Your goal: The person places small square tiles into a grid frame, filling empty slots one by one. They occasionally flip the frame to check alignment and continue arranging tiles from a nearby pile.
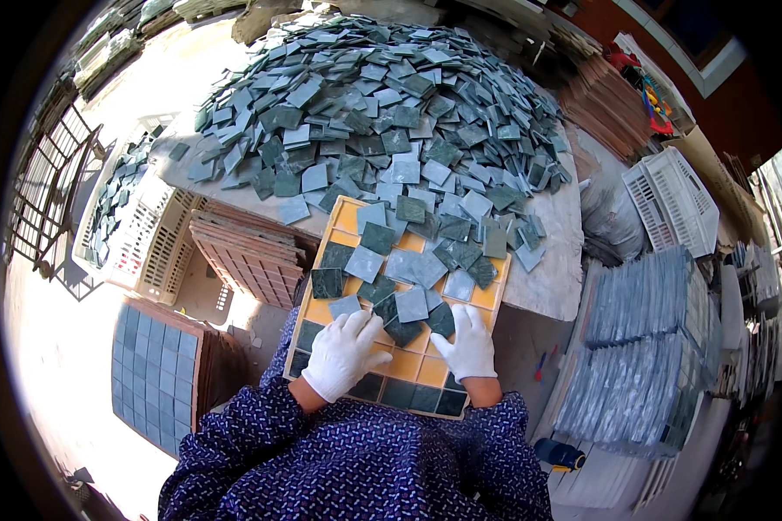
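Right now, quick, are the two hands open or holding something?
Left white-gloved hand: open, thumb apart, fingertips at loose square stone tiles.
Right white-gloved hand: open, thumb spread, at a dark green square tile.

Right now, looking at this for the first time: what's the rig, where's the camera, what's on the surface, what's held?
No machine: it's a person working with two hands in white gloves, left hand and right hand. The only picture comes from a fisheye camera worn on the head, looking down, so straight edges bend near the rim.

Ahead, a big heap of square green-grey stone tiles covers much of a pale grey tabletop. Nearer is a yellow gridded tray, with loose tiles scattered over it and dark tiles set in its nearest row.

Both hands are over the tray, fingertips by loose tiles; I can't tell whether either grips one.
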Available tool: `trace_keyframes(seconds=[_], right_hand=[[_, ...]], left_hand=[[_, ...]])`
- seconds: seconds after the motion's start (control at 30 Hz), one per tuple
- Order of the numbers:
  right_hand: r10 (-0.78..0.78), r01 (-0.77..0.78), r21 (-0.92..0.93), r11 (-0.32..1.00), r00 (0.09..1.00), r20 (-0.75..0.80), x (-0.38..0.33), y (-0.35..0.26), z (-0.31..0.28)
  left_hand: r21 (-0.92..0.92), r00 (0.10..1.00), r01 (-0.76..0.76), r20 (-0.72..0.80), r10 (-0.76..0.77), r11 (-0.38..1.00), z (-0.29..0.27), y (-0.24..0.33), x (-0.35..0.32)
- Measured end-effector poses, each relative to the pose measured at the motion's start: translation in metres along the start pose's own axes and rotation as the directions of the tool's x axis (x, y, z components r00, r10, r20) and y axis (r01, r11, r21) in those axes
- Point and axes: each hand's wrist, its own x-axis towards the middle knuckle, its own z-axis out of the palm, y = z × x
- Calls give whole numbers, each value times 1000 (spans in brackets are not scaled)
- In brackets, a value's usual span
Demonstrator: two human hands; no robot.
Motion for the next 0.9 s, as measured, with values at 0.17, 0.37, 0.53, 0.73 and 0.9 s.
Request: trace_keyframes(seconds=[0.17,0.37,0.53,0.73,0.9], right_hand=[[23,-23,-9,1000,999,28,-19,3,-19],[-139,128,58,990,963,232,-58,10,-32],[-117,92,116,989,964,237,-71,12,-26],[-156,142,95,985,975,161,-71,3,-10],[-134,127,51,991,980,149,-72,-5,-5]], left_hand=[[105,1000,-17,-24,20,994,45,19,22],[-27,1000,-20,24,20,999,38,7,10],[-162,984,-93,133,115,982,-10,-33,-15],[-168,971,-138,170,167,976,-14,-65,-37],[-135,979,-106,161,127,985,-12,-55,-38]])
